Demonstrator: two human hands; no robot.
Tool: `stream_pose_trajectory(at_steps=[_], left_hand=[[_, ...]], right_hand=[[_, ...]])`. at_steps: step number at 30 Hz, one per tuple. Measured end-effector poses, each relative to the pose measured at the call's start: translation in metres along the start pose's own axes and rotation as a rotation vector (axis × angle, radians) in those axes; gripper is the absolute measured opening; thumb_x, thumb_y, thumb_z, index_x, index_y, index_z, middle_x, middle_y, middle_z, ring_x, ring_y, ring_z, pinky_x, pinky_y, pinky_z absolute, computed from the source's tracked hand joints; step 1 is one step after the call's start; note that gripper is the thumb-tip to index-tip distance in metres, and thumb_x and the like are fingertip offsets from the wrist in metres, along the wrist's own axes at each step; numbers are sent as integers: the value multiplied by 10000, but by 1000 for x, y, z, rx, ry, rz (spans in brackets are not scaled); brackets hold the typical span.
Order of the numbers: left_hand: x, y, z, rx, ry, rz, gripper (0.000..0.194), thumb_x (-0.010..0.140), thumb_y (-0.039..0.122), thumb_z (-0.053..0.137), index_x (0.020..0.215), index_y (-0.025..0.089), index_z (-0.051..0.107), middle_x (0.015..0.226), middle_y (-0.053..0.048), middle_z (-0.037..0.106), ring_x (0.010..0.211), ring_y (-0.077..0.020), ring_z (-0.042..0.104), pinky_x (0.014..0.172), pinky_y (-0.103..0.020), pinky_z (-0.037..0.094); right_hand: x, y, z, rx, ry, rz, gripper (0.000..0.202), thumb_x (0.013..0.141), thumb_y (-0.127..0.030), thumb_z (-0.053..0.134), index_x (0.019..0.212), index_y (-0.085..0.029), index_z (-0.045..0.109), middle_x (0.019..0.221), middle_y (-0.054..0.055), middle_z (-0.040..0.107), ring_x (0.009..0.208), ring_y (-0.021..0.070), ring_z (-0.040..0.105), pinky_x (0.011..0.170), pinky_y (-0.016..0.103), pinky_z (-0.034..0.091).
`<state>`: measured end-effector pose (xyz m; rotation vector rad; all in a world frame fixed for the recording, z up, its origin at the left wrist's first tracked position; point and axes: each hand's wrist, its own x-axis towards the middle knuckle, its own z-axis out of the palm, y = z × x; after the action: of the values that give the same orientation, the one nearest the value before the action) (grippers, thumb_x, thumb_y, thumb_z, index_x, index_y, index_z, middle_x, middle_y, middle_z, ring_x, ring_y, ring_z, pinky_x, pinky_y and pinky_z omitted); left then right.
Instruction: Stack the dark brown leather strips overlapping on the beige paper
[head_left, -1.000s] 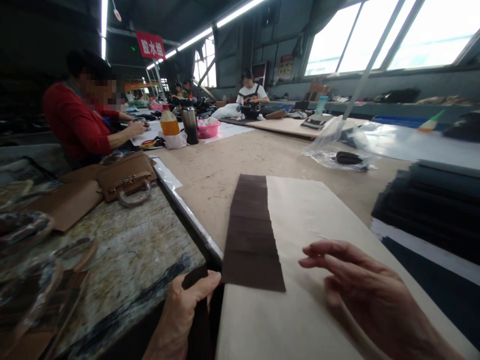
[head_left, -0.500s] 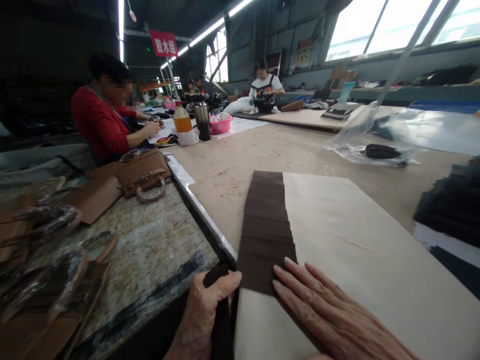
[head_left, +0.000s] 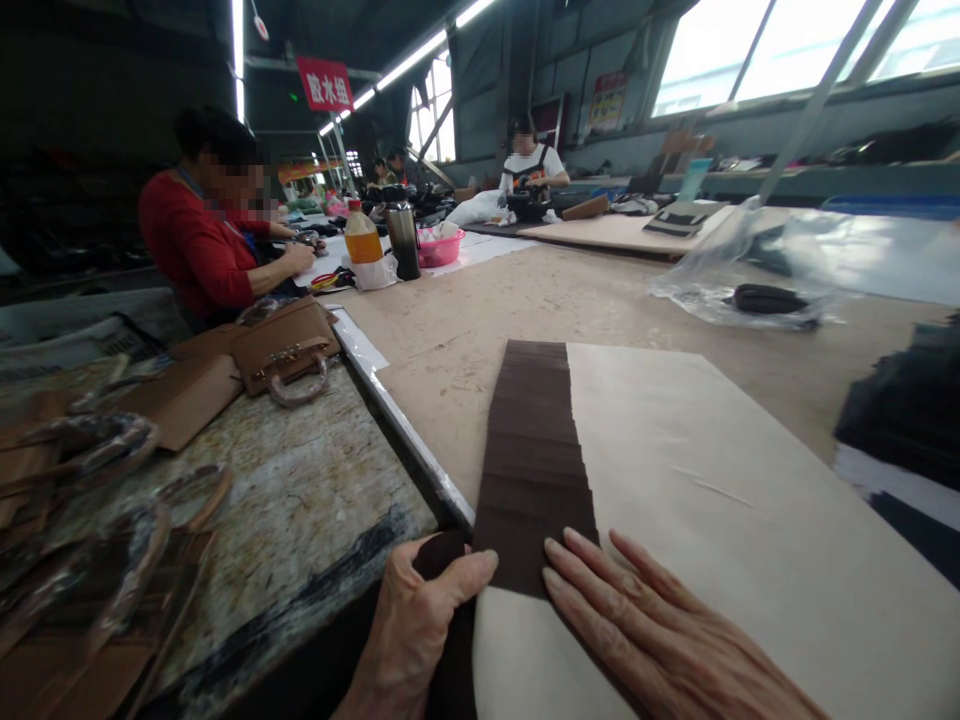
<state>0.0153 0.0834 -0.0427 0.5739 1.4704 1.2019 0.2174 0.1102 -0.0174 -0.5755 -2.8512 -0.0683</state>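
Dark brown fabric pieces [head_left: 529,450] lie overlapped in a row along the left side of a cream sheet [head_left: 660,430]. My left hand [head_left: 420,610] is closed around more dark brown fabric [head_left: 454,655] at the table edge. Its thumb tip rests by the left edge of the nearest piece in the row. My right hand [head_left: 645,620] lies flat with straight fingers, its fingertips on the right edge of that same piece and its palm over the cream sheet.
Brown handbags [head_left: 285,345] with wrapped handles sit on a stained table [head_left: 315,450] at left. A bottle [head_left: 364,235], thermos [head_left: 403,240] and pink basket [head_left: 439,245] stand farther back. At right are a clear plastic bag [head_left: 720,270] and a dark stack [head_left: 900,400]. Co-workers sit beyond.
My left hand has shifted slightly right, its thumb now nearer the row's edge. My right hand has moved slightly down and stays flat. The row of fabric pieces looks the same.
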Motion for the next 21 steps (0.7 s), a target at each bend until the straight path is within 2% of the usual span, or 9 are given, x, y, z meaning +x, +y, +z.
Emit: stream_pose_trajectory(at_steps=[4, 6, 9, 10, 12, 15, 21], left_hand=[[0, 0, -1, 1, -30, -10, 249, 537, 326, 705, 553, 134, 547, 455, 23, 514, 438, -135, 485, 450, -250, 384], [-1, 1, -1, 1, -45, -18, 228, 555, 317, 694, 562, 127, 568, 471, 6, 547, 451, -151, 511, 463, -262, 399], [1, 0, -1, -1, -61, -33, 220, 564, 318, 689, 597, 119, 600, 510, -21, 592, 491, -185, 554, 487, -282, 421], [1, -1, -1, 0, -65, -38, 231, 560, 327, 691, 610, 117, 608, 515, -27, 598, 498, -195, 561, 487, -286, 425], [3, -2, -2, 1, -75, -44, 251, 552, 341, 695, 620, 112, 616, 513, -32, 597, 501, -205, 564, 483, -292, 426], [4, -3, -2, 7, -76, -34, 264, 549, 351, 698, 607, 109, 610, 496, -23, 576, 486, -191, 546, 475, -288, 417], [3, -2, -2, 40, -5, 24, 278, 541, 372, 702, 542, 123, 579, 443, 18, 503, 422, -129, 479, 419, -235, 364]], right_hand=[[-9, 0, -9, 121, 8, 62, 696, 782, -486, 470, 1352, -189, 203, 1316, 79, 322, 1174, 252, 332, 953, 388, 336], [-19, 1, -13, 144, -12, 168, 719, 779, -445, 492, 1363, -258, 117, 1336, 27, 291, 1180, 242, 315, 920, 352, 399], [-31, 2, -16, 84, -105, 319, 684, 780, -409, 501, 1355, -301, 146, 1358, -1, 243, 1198, 266, 265, 895, 375, 424], [-32, 3, -16, 70, -113, 304, 667, 784, -407, 494, 1354, -292, 166, 1360, 6, 242, 1200, 277, 263, 912, 406, 398], [-31, 6, -13, 76, -60, 184, 658, 788, -411, 479, 1355, -242, 192, 1349, 42, 270, 1190, 289, 294, 948, 452, 323], [-27, 12, -3, 99, 45, 41, 686, 769, -427, 497, 1349, -178, 229, 1316, 78, 331, 1175, 276, 330, 995, 433, 212], [-28, 18, 14, -33, 156, -39, 694, 748, -465, 498, 1322, -125, 309, 1291, 98, 380, 1168, 266, 350, 1015, 391, 148]])
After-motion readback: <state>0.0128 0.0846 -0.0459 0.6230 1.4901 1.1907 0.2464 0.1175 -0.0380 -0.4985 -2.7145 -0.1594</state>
